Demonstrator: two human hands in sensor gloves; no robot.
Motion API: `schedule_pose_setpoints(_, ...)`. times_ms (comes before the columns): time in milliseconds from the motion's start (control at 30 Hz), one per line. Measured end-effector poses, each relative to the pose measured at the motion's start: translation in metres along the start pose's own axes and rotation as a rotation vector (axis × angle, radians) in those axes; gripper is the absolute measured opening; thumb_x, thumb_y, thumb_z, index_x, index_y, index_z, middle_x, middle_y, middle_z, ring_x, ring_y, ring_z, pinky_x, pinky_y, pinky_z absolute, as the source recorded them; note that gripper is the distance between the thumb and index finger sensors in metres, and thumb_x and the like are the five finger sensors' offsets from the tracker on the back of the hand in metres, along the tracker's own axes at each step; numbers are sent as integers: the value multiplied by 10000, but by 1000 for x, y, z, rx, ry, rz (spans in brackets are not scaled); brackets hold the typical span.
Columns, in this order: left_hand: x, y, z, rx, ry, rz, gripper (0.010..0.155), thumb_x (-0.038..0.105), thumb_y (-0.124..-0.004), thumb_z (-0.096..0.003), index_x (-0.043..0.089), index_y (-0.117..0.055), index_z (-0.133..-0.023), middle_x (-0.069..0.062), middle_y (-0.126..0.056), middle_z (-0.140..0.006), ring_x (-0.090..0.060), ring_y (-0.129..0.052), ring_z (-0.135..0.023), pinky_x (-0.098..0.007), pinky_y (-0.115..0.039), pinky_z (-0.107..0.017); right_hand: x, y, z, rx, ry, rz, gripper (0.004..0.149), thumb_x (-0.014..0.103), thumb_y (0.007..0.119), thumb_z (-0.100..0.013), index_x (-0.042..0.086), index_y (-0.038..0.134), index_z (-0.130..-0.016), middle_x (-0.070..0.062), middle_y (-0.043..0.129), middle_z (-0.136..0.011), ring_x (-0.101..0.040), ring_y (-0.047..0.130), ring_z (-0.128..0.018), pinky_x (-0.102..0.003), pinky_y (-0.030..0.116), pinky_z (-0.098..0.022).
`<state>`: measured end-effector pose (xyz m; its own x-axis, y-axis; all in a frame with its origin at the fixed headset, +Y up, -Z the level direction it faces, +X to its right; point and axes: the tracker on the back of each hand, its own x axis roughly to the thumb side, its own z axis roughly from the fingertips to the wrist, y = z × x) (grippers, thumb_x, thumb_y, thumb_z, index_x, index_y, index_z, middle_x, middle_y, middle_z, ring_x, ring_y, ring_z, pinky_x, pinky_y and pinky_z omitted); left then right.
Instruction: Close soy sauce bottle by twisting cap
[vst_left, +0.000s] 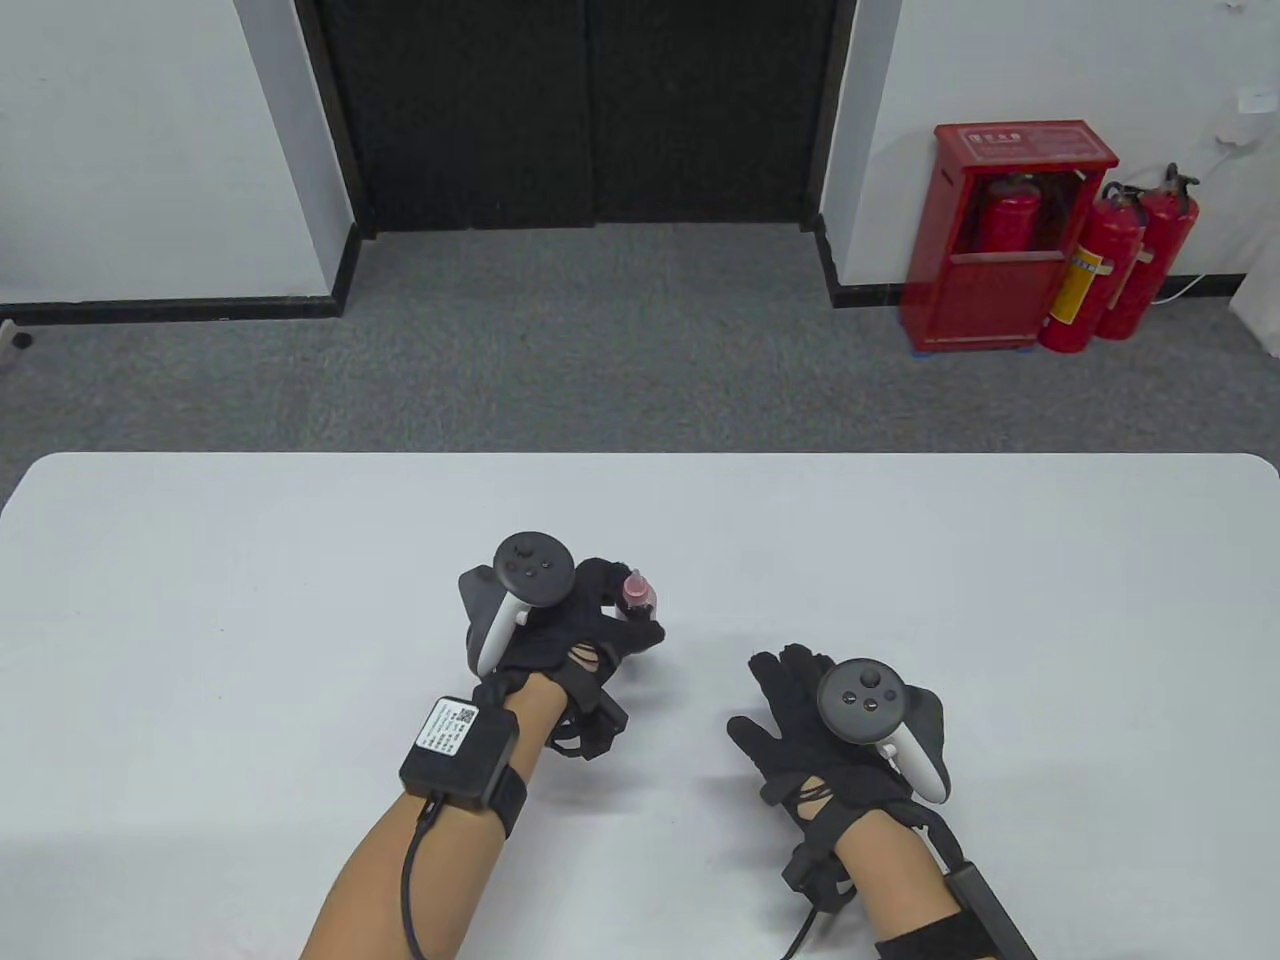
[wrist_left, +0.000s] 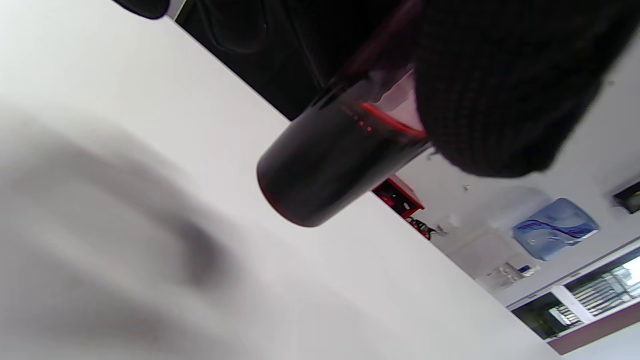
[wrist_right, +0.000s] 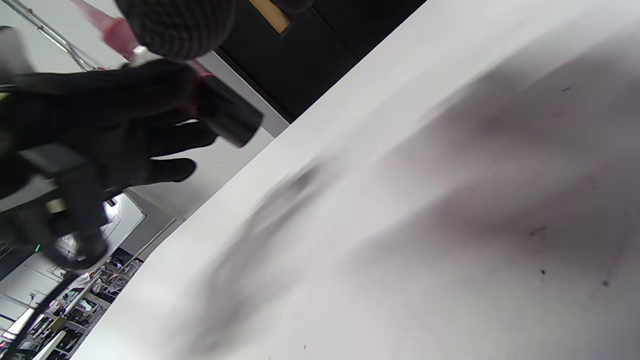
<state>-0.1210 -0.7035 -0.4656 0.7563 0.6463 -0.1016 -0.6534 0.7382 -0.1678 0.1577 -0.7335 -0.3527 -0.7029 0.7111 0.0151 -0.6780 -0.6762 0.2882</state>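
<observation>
While left hand (vst_left: 560, 620) grips: bottle (wrist_left: 320, 165) dark, cap (vst_left: 636, 590) pink.

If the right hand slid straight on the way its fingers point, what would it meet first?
Likely nothing at first: the right hand points up and slightly left over bare table; the left hand with the bottle sits well left, though depth is unclear.

Dark soy sauce bottle (wrist_left: 320, 170) under gloved fingers (wrist_left: 500, 85)

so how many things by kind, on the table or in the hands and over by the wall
soy sauce bottle: 1, held in the left hand
red fire extinguishers: 3
red extinguisher cabinet: 1
total: 5
The right hand holds nothing.
</observation>
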Motion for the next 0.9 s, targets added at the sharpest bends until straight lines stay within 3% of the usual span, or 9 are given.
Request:
schedule_pose_setpoints(200,-25,-38,-24,4,91,-66,752,587,-1045,-286,466,-640,-909,246,-837,-996,-338,-589,-1144,-683,-465,-733,-3,1,-2,17,16,-8,806,556,667,-451,279,306,-1116,-143,144,-1217,-470,70,-1072,-756,279,-670)
schedule_pose_setpoints(300,-30,-41,-24,17,98,-11,753,613,-1037,-285,464,-628,-900,246,-836,-981,-349,-580,-1136,-708,-427,-723,-5,0,-2,17,21,-20,806,556,667,-451,276,308,-1116,-145,149,-1217,-471,73,-1072,-756,280,-669)
schedule_pose_setpoints(400,-26,-39,-25,-10,75,-82,758,621,-1024,-290,468,-611,-907,256,-826,-987,-353,-564,-1142,-705,-422,-726,-4,0,-2,19,19,-20,807,555,667,-452,274,307,-1117,-147,152,-1217,-473,77,-1072,-756,283,-669)
schedule_pose_setpoints(500,-23,-39,-27,-81,79,-98,785,620,-989,-300,411,-584,-940,197,-778,-1016,-400,-509,-1141,-718,-386,-722,-3,1,-2,25,17,-5,807,556,667,-451,276,308,-1116,-147,155,-1217,-473,79,-1072,-756,284,-669)
schedule_pose_setpoints(533,-23,-38,-24,-83,67,-121,808,649,-957,-285,397,-589,-959,174,-759,-1039,-397,-518,-1141,-718,-400,-721,-2,1,-2,26,16,-4,808,557,667,-451,275,307,-1117,-149,155,-1217,-473,80,-1073,-756,285,-669)
schedule_pose_setpoints(600,-23,-34,-18,-39,21,-143,1020,676,-951,-235,330,-492,-1078,102,-642,-1139,-420,-504,-1139,-721,-403,-715,-2,1,-2,27,15,-1,807,557,667,-451,275,307,-1116,-147,156,-1217,-473,80,-1073,-755,286,-669)
schedule_pose_setpoints(667,-24,-27,-10,-67,15,-172,1143,708,-923,-211,285,-380,-1122,46,-494,-1208,-447,-433,-1144,-726,-377,-714,-3,1,-2,29,16,-2,807,557,667,-451,275,308,-1117,-146,156,-1218,-475,80,-1072,-756,287,-669)
schedule_pose_setpoints(900,-41,12,44,-158,-90,-220,1214,713,-904,-225,249,-249,-1136,-23,-291,-1248,-419,-222,-1163,-707,-302,-719,-3,1,-2,34,21,-8,807,557,667,-450,274,311,-1117,-149,157,-1217,-476,87,-1073,-755,291,-669)
